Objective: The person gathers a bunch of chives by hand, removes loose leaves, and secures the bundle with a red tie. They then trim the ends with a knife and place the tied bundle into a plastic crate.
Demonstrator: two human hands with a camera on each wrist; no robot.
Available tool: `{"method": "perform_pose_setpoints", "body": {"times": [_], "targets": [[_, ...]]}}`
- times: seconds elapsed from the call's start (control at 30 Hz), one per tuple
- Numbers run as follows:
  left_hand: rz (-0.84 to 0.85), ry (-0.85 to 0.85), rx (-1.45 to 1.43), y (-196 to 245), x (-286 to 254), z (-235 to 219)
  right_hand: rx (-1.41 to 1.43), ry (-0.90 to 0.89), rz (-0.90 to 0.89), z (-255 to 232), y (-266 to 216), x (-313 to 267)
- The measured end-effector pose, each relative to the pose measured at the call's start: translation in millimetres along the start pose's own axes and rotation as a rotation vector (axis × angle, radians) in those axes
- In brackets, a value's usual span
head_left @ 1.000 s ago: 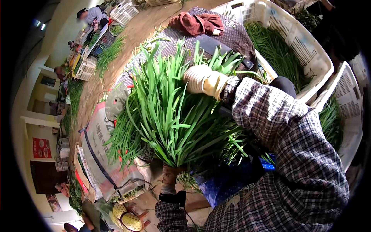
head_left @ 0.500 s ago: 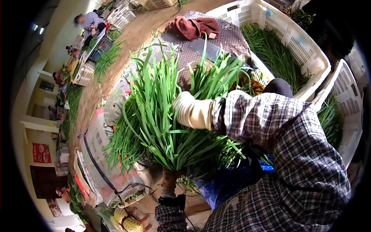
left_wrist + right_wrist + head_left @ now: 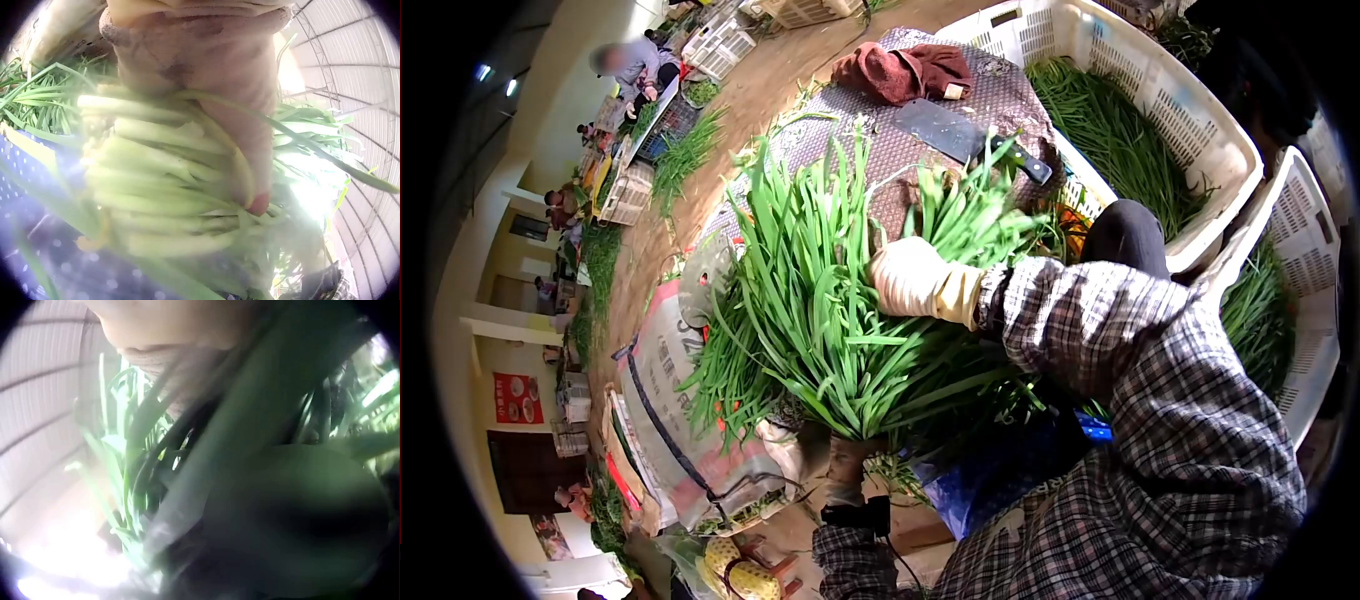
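Head view: left hand (image 3: 847,466) grips green bundle (image 3: 850,385) low, right hand (image 3: 920,280) at its leaves (image 3: 810,240), can't tell grip; best squeeze firmly.

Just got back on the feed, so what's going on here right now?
A person in a plaid shirt is handling a big bunch of long green leaves. The left hand grips it at the pale stem ends, while the right hand is up among the leaves; its fingers are hidden. A black-handled cleaver lies on the patterned mat beyond, near a reddish-brown cloth. More greens lie in a white crate alongside.
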State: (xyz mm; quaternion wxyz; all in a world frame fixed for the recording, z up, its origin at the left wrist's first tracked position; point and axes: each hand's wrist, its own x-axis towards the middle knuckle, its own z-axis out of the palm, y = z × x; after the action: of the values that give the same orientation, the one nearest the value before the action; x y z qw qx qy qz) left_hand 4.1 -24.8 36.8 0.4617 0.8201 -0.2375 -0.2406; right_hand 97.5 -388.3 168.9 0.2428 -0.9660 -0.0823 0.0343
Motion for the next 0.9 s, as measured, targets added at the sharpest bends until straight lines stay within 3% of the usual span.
{"method": "perform_pose_setpoints", "body": {"times": [0.03,0.1,0.2,0.27,0.33,0.37,0.4,0.47,0.53,0.57,0.6,0.67,0.7,0.73,0.8,0.9], "targets": [[-0.002,-0.006,-0.009,-3.3,-1.7,0.4,0.080,0.042,0.086,4.0,0.6,-1.5],[-0.008,-0.019,-0.039,-13.5,-4.8,1.2,0.284,0.058,0.263,-34.2,-15.0,-20.1],[-0.006,-0.041,-0.118,-41.7,-9.8,2.9,0.530,0.205,0.234,-43.9,9.9,-18.0],[-0.004,-0.058,-0.195,-76.9,-13.7,3.3,0.495,0.397,0.086,-52.8,26.5,-14.7],[-0.012,-0.046,-0.112,-41.3,-8.3,-0.7,0.474,0.402,0.160,-71.1,48.5,-4.7],[-0.013,-0.042,-0.084,-27.7,-4.8,-2.2,0.767,0.408,0.260,-80.1,59.2,2.1],[-0.010,-0.038,-0.064,-18.2,-2.0,-3.2,0.798,0.509,0.273,-91.0,70.6,7.9],[-0.004,-0.031,-0.031,-3.3,5.2,-3.8,0.659,0.561,0.197,-80.0,103.1,46.8],[0.000,-0.030,-0.004,7.6,10.6,-4.9,0.813,0.347,0.249,-100.8,73.6,29.7],[0.002,-0.028,0.005,10.2,12.8,-6.5,0.660,0.361,0.279,-107.7,66.8,31.4],[0.005,-0.027,0.018,12.7,13.8,-7.4,0.550,0.422,0.189,-102.3,72.0,44.2],[-0.001,-0.019,0.038,17.5,14.0,-7.2,0.398,0.336,0.126,-96.3,73.1,65.8],[-0.003,-0.018,0.045,18.0,16.0,-6.2,0.346,0.200,0.119,-102.7,64.3,62.4],[0.001,-0.016,0.042,19.4,16.2,-6.4,0.122,-0.009,0.230,-108.3,50.4,64.3],[0.007,-0.009,0.057,23.3,16.6,-5.5,-0.115,-0.210,0.258,-97.4,42.2,77.3],[0.012,0.003,0.091,28.7,15.7,-4.5,-0.162,-0.199,0.199,-84.2,33.5,76.5]]}}
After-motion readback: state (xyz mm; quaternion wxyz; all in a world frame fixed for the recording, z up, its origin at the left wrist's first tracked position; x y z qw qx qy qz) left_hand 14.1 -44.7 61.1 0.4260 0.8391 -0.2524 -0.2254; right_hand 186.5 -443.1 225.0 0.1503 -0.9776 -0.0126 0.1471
